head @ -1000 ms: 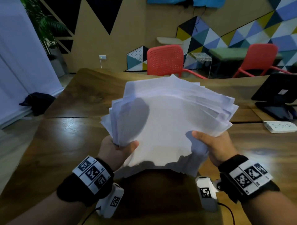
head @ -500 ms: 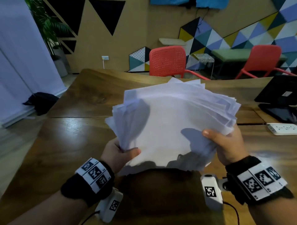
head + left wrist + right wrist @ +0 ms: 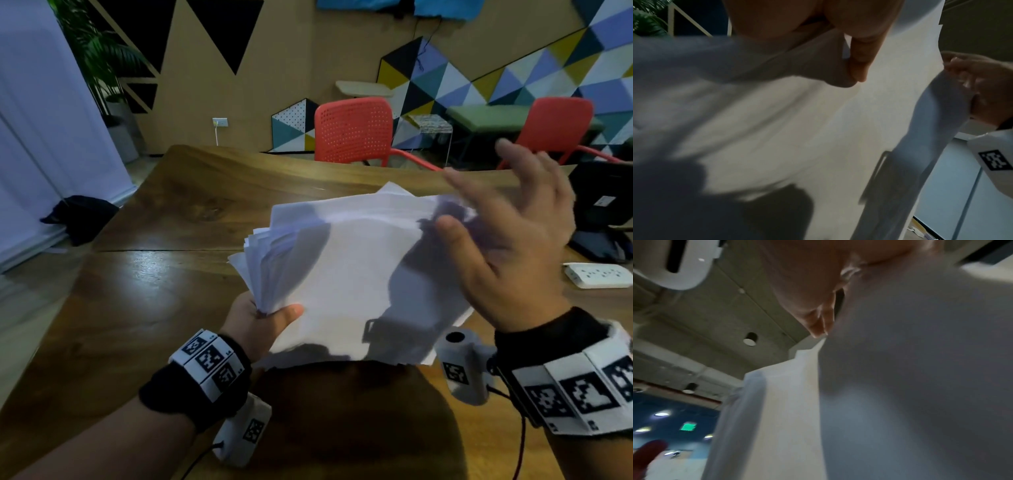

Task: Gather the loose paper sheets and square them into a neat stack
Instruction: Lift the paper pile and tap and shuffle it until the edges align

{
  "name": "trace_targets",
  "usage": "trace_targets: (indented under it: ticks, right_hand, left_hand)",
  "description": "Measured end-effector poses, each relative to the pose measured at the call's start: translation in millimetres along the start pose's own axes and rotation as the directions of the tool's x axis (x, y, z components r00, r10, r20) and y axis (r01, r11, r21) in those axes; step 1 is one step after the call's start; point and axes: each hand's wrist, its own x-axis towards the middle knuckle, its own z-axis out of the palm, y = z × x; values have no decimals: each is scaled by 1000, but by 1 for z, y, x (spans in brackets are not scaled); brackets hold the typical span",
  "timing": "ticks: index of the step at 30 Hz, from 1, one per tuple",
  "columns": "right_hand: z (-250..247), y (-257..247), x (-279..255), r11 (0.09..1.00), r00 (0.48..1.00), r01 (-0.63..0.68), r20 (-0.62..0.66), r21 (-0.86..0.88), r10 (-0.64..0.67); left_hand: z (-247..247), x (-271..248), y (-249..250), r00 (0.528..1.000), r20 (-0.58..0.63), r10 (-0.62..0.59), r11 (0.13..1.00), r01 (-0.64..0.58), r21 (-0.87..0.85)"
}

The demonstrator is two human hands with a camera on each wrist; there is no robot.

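Above table (image 3: 144,308): left hand (image 3: 260,322) grips paper sheets (image 3: 356,274); right hand (image 3: 507,246) seemingly open.

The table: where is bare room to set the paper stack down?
The wooden table is bare to the left of the left hand, which grips the paper stack, and beyond the stack toward the red chair. The right side is crowded: the power strip and a black device lie past the open right hand.

1. White paper sheets (image 3: 356,274), a thick uneven bundle, are up off the wooden table (image 3: 137,308).
2. Left edges fan out, misaligned.
3. Far corners poke out, ragged.
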Motion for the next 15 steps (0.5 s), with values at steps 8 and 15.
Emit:
trace_targets:
  ticks: [8,15]
  right_hand:
    - [15,-43,7,999,999,5,54,-47,-3]
    - [18,-61,26,1000,998,6,64,-12,-5]
  left_hand:
    - [-4,0,-4,1000,22,-16,1000,15,11]
    - [-4,0,-6,997,58,42,999,-44,24]
